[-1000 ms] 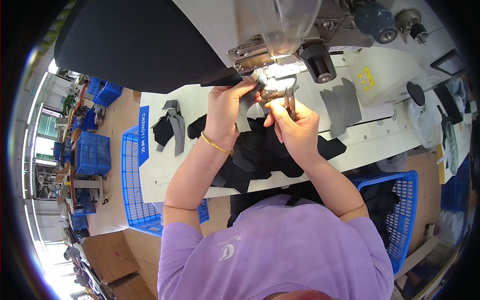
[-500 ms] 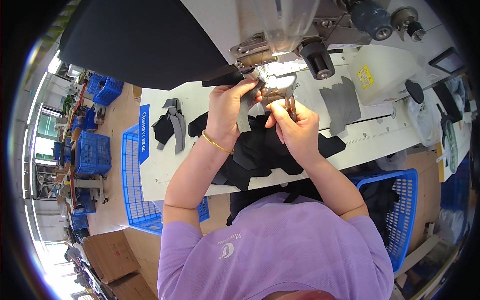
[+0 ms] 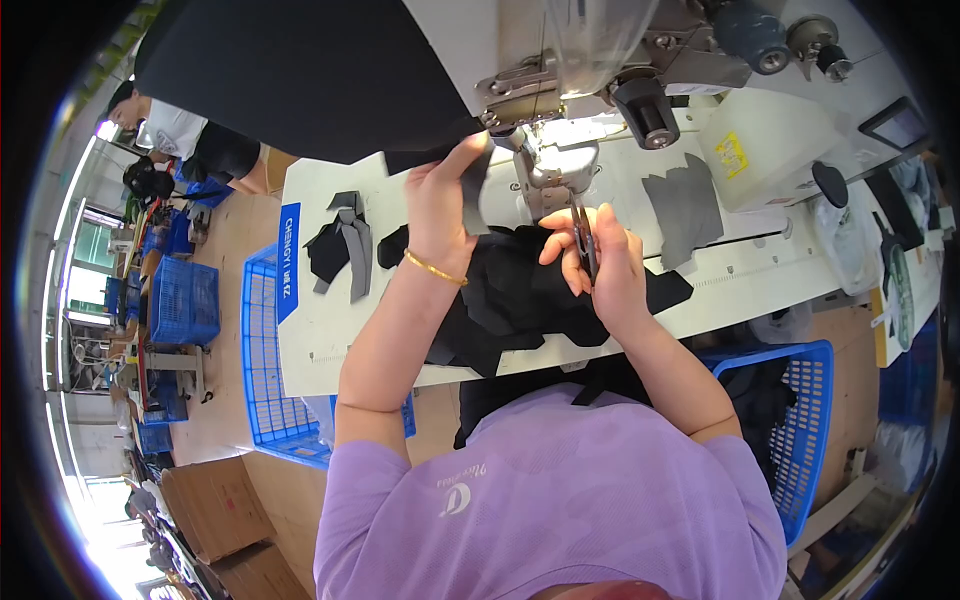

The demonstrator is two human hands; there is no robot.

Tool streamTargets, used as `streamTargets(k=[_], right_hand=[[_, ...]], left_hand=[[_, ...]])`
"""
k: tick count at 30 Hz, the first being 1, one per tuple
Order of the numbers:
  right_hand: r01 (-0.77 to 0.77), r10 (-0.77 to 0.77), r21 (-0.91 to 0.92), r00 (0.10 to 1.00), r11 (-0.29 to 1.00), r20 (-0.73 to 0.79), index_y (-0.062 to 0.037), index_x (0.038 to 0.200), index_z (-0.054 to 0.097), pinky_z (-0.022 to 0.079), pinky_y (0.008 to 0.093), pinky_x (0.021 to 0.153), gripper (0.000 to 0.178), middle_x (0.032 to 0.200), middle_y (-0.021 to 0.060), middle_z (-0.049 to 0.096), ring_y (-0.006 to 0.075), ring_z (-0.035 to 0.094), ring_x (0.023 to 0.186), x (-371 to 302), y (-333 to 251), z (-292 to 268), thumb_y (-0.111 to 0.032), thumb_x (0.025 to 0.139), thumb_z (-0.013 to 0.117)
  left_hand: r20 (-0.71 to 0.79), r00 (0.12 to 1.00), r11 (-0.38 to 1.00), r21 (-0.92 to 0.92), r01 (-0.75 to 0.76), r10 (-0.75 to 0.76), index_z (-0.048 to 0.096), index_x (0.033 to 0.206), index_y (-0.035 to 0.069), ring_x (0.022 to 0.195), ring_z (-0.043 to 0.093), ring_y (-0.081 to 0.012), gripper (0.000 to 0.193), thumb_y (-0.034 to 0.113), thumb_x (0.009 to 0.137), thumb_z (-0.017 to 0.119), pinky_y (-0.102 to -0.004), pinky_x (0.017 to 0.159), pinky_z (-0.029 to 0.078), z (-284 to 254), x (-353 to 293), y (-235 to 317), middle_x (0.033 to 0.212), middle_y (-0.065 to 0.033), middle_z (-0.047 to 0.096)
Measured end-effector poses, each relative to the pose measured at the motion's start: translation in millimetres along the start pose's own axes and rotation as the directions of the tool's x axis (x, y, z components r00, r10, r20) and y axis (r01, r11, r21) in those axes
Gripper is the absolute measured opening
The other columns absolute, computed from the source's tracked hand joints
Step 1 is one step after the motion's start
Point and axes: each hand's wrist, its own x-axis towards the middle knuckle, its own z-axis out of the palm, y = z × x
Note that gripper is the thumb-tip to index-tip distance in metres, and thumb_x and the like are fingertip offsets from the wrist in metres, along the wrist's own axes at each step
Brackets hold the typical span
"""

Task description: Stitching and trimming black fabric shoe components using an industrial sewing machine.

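Note:
My left hand (image 3: 440, 200) is raised at the left of the sewing machine's needle area (image 3: 555, 150), thumb and fingers closed on a dark grey fabric piece (image 3: 476, 190). Motion smears the fingertips and the cloth. Small thread snips (image 3: 585, 245) sit in my right hand (image 3: 612, 262), just in front of the machine, blades pointing up and away from me. Black fabric pieces (image 3: 510, 300) lie heaped on the white table below both hands. Above my left hand, a large black panel (image 3: 300, 80) reaches in from the upper left.
Grey fabric pieces (image 3: 683, 212) lie on the table at right. A small pile of grey and black scraps (image 3: 342, 250) is at left. Blue baskets stand below the table's left (image 3: 262, 350) and right (image 3: 815, 430) sides. Another person (image 3: 190, 135) is at the far left.
My left hand has drawn away from the needle area, slightly leftward, with the fabric. My right hand and the snips have shifted a little toward me. Another person has appeared at the far left.

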Motion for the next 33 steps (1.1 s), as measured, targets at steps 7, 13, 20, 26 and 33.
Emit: streamTargets(k=[7,13,20,26,33], right_hand=[[0.230,-0.172,-0.493,0.972,0.839,0.161,0.0000,0.098,0.066,0.039,0.0222,0.052,0.019,0.072,0.0035,0.060,0.0094,0.049,0.055,-14.9,-7.9,-19.0,-0.017,0.091,0.062],[0.479,-0.256,-0.650,0.875,0.590,0.412,0.0003,0.088,0.063,0.045,0.0303,0.053,0.026,0.073,0.0071,0.057,0.0210,0.057,0.058,-11.4,-16.7,-2.7,-0.024,0.084,0.073],[0.496,-0.100,-0.583,0.809,0.643,0.579,0.0010,0.089,0.064,0.042,0.0315,0.055,0.022,0.071,0.0082,0.056,0.0217,0.054,0.062,5.7,-19.9,-9.9,-0.020,0.085,0.070],[0.520,-0.080,-0.559,0.775,0.646,0.627,0.0007,0.089,0.064,0.042,0.0308,0.055,0.021,0.071,0.0068,0.056,0.0185,0.054,0.062,6.5,-19.9,-14.0,-0.019,0.087,0.069],[-0.218,0.270,-0.281,0.949,0.935,0.162,-0.0025,0.094,0.070,0.031,0.0168,0.049,0.025,0.070,-0.0025,0.059,-0.0005,0.043,0.057,-3.4,-7.6,-26.1,-0.025,0.096,0.060]], left_hand=[[0.857,-0.077,-0.513,0.231,-0.827,0.510,0.075,0.085,0.008,0.081,0.058,-0.0165,0.025,0.004,0.060,0.072,-0.0266,0.066,0.044,-72.7,-53.8,3.2,0.091,-0.0018,0.062],[0.871,-0.197,-0.576,0.116,-0.809,0.451,0.076,0.086,0.010,0.080,0.058,-0.0144,0.028,0.008,0.058,0.071,-0.0263,0.067,0.044,-78.8,-58.8,-5.9,0.090,0.0009,0.061],[0.861,-0.314,-0.594,-0.017,-0.804,0.401,0.075,0.083,0.011,0.079,0.058,-0.0129,0.029,0.008,0.055,0.069,-0.0260,0.068,0.043,-76.9,-57.9,-9.5,0.087,0.0024,0.061],[0.842,-0.379,-0.617,-0.072,-0.783,0.384,0.075,0.084,0.011,0.081,0.058,-0.0126,0.030,0.010,0.055,0.068,-0.0261,0.071,0.043,-75.8,-58.0,-11.5,0.088,0.0024,0.062],[0.323,0.905,0.786,0.466,-0.406,0.276,0.069,0.091,0.001,0.072,0.062,-0.0159,0.012,0.009,0.082,0.071,-0.0259,0.062,0.048,-64.7,-74.6,-9.0,0.083,-0.0074,0.066]])
